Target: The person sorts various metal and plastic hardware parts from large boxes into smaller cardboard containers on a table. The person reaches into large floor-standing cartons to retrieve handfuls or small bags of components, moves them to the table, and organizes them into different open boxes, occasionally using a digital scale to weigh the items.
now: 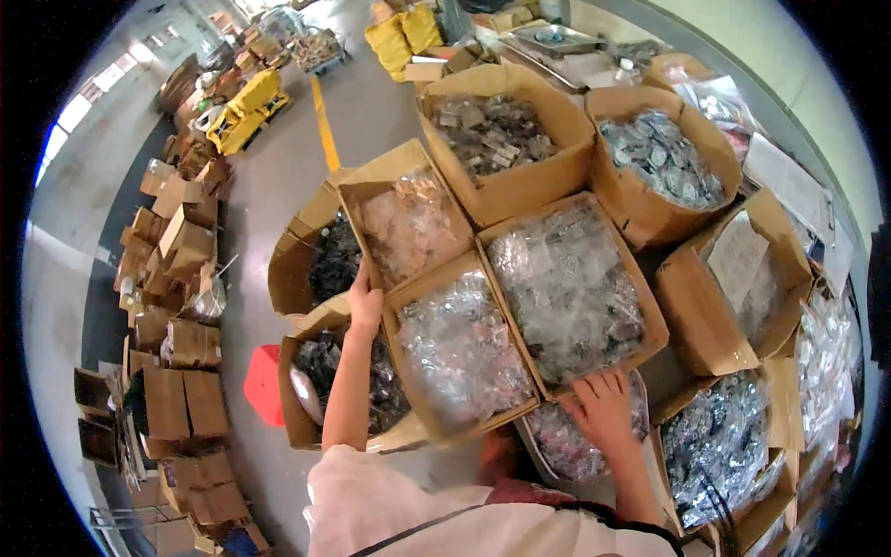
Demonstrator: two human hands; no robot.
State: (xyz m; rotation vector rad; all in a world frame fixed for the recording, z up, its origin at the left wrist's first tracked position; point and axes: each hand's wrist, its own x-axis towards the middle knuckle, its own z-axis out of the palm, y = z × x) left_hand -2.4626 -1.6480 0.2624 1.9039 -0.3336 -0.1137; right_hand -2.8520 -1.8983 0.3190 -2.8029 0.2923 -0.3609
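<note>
Several open cardboard boxes of small bagged parts stand close around me. My left hand (365, 304) is closed on the side edge of a cardboard box (445, 176) that holds orange-tinted clear packets (408, 223). Beside it, nearer me, is a box of clear plastic packets (464, 348). My right hand (601, 404) has its fingers spread against the near edge of a larger box (657, 325) full of clear packets (566, 278). Under that hand is a bin of pinkish clear packets (566, 446). My left forearm passes over a box of dark bagged parts (390, 385).
A box of grey parts (492, 135) and one of round bagged pieces (664, 158) stand at the far side. Bagged goods (715, 446) crowd the right. A red stool (264, 385) is on the floor at left, with stacked cartons (186, 404) beyond the walkway.
</note>
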